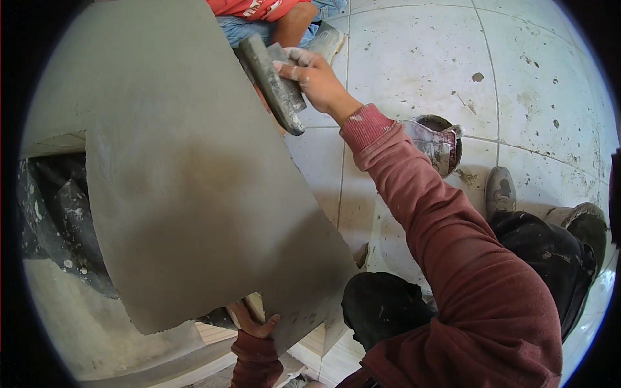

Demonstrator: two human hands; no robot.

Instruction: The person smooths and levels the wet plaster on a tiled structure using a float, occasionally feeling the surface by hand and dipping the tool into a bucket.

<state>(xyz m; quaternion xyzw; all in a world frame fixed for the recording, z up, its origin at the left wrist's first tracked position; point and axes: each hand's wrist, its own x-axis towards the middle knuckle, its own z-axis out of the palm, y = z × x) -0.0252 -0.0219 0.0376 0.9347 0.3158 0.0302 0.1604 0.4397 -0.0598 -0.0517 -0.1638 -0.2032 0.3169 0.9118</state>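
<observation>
- At the right edge of the grey slab (174, 129), your right hand (314, 76) grips a tilted plastering float (268, 81).
- Your left hand (257, 323) meets the near edge; its grip is unclear.
- Light, level strokes should work best.

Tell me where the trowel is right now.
In the head view, the trowel is near the top, slightly left of centre, in the grip of the right hand, along the right edge of the grey surface.
</observation>
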